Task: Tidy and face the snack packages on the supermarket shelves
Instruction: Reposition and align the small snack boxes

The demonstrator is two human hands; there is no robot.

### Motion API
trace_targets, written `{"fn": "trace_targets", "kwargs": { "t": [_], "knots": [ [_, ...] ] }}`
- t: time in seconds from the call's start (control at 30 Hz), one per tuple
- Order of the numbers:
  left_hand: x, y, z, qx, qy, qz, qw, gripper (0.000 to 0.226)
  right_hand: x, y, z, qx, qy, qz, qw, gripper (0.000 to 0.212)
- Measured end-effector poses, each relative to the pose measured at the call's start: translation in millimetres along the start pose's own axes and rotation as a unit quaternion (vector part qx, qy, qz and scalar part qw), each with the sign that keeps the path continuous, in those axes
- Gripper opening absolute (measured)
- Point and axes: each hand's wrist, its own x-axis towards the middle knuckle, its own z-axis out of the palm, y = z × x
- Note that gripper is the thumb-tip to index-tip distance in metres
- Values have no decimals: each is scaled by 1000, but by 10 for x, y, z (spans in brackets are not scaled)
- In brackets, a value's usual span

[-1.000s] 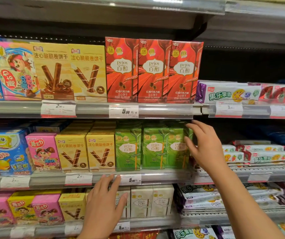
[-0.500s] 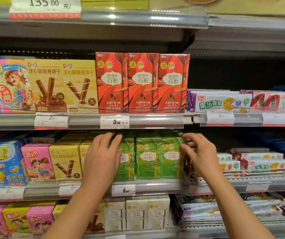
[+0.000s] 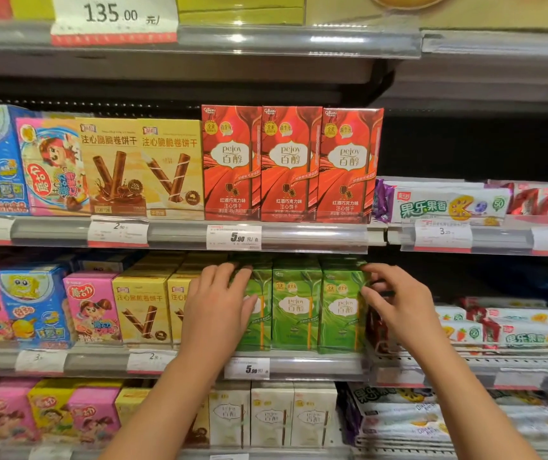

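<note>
While the tall red cardboard snack boxes above stand faced, both hands bracket the green cardboard snack boxes on the middle shelf; left hand flat, fingers spread; right hand pinching the rightmost box's edge; lower rows seemingly remain.

Not much to report on me, honestly. My left hand and right hand are both bare, and so are the fingers and wrists. My left forearm and right forearm are bare too, all the way down to where the bottom edge of the view cuts them off. Arms are on the slim side and smooth, fingers fairly long. The nails look short and plain on the left fingertips, though it's a bit too blurry there to say more than that.
</note>
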Motion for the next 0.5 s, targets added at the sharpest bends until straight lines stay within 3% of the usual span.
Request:
{"fn": "trace_targets", "kwargs": {
  "t": [0.1,0.17,0.33,0.5],
  "knots": [
    [-36,-16,-24,-14,-3,9,1000,51,-92,-60,-11,-82,0,-13,997,47],
    [-73,-26,-46,-39,9,20,999,50,-169,-135,-12,-156,40,-33,986,49],
    [-146,-184,-173,-93,77,42,992,38,-307,-492,60,-191,125,-143,963,33],
    [-129,-517,-377,-85,122,44,988,40,-172,-1046,265,-185,77,-243,949,47]
  ]
}}
